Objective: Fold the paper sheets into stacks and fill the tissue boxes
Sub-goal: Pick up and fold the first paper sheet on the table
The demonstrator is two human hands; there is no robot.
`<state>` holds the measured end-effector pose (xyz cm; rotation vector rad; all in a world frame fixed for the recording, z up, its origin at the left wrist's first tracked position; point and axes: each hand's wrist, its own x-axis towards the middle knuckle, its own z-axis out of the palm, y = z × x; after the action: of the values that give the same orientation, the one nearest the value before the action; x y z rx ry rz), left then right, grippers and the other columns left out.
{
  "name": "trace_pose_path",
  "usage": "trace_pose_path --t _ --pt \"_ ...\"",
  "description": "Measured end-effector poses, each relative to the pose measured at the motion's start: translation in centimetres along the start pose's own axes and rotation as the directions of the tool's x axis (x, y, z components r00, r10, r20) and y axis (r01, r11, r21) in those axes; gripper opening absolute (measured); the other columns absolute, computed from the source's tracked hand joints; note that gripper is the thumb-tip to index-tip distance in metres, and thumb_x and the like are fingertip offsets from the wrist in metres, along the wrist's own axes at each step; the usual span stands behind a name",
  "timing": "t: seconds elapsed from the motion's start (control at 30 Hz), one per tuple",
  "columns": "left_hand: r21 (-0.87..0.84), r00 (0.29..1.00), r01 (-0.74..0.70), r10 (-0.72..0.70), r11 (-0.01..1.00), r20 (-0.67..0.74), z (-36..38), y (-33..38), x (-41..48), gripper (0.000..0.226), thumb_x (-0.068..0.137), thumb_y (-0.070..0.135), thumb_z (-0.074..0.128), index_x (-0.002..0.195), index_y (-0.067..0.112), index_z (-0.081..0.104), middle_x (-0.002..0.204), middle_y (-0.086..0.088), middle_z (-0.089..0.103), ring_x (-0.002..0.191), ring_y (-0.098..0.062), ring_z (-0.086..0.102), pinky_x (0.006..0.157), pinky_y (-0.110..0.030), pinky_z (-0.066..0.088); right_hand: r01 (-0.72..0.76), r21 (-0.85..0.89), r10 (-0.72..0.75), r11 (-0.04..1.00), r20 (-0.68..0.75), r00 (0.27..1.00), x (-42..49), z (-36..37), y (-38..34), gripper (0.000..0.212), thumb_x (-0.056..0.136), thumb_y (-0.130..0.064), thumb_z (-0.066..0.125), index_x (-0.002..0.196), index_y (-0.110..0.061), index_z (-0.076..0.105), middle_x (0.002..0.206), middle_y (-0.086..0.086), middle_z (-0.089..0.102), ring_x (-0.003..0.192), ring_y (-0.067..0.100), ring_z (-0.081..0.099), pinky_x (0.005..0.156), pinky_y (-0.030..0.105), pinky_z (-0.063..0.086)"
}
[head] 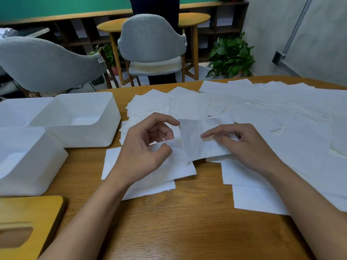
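Paper sheet (197, 145), thin enough to show the layers under it, lies between the two hands and is lifted a little at its left edge. The left hand (144, 152) has its fingers curled and appears to pinch that raised edge between the thumb (165, 148) and the fingers above it. The right hand (247, 145) lies flat on the sheet's right half, its fingers nearly straight and holding nothing, the fingertips (204, 136) pressing the tissue down.

I judge the sheet to be very light, limp and easy to tear or crease, so it is best taken at an edge or corner with a gentle pinch while the other hand pins it. A hard pull would likely rip it or drag the sheets below along.

Under and just beside the hands sit a few squarer white pieces (180, 169), overlapping on the wooden table (187, 222). Further out, to the right and behind, loose sheets (281, 113) spread in a broad overlapping layer. To the left stand white tissue boxes (75, 119), open at the top and, as far as can be seen, not yet filled. A wooden lid (32, 212) with a slot lies at the near left corner. Beyond the table are grey chairs (152, 40) and a potted plant (231, 55).
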<state>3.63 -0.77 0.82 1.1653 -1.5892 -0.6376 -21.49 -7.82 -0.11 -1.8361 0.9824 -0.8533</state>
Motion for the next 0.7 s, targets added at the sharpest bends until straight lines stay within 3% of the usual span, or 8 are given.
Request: trace_pose_path --t 0.3,0.4,0.53,0.7 --pt "-0.168 1.0 -0.016 0.014 0.986 -0.012 0.1 1.0 -0.2 0.046 0.073 -0.012 0.057 0.112 0.01 0.069 0.081 -0.002 0.065 0.079 -0.015 0.061 0.076 -0.023 0.049 -0.051 0.004 0.051 0.999 -0.036 0.998 0.0 0.7 0.5 0.029 0.101 -0.017 0.064 0.103 -0.041 0.081 0.116 -0.018 0.074 0.121 0.007 0.061 0.107 0.035 0.044" --pt "-0.169 1.0 -0.008 0.008 0.986 0.002 0.5 1.0 -0.3 0.046 0.074 -0.012 0.059 0.114 0.01 0.069 0.085 0.0 0.068 0.083 -0.015 0.063 0.08 -0.024 0.051 -0.036 0.008 0.036 0.999 -0.019 0.999 -0.2 1.0 0.2 0.031 0.101 -0.013 0.064 0.108 -0.039 0.08 0.122 -0.02 0.072 0.123 0.005 0.06 0.104 0.032 0.046" --pt "-0.103 1.0 -0.02 0.02 0.994 0.003 1.1 0.7 -0.3 0.043 0.084 -0.011 0.069 0.119 0.014 0.07 0.095 0.001 0.073 0.095 -0.022 0.07 0.085 -0.03 0.055 -0.001 0.021 0.0 1.0 0.039 0.999 -0.4 1.1 -0.7 0.035 0.103 -0.01 0.06 0.122 -0.036 0.073 0.13 -0.024 0.067 0.123 -0.003 0.058 0.095 0.013 0.043" --pt "-0.052 1.0 -0.008 0.009 0.999 0.02 1.6 0.2 -0.4 0.039 0.091 -0.002 0.076 0.125 0.017 0.069 0.115 0.006 0.072 0.109 -0.026 0.071 0.091 -0.03 0.059 -0.041 0.141 0.019 0.989 0.159 0.987 -0.9 2.0 -1.4 0.044 0.109 -0.02 0.047 0.141 -0.05 0.048 0.124 -0.014 0.063 0.108 0.009 0.063 0.086 0.016 0.048"
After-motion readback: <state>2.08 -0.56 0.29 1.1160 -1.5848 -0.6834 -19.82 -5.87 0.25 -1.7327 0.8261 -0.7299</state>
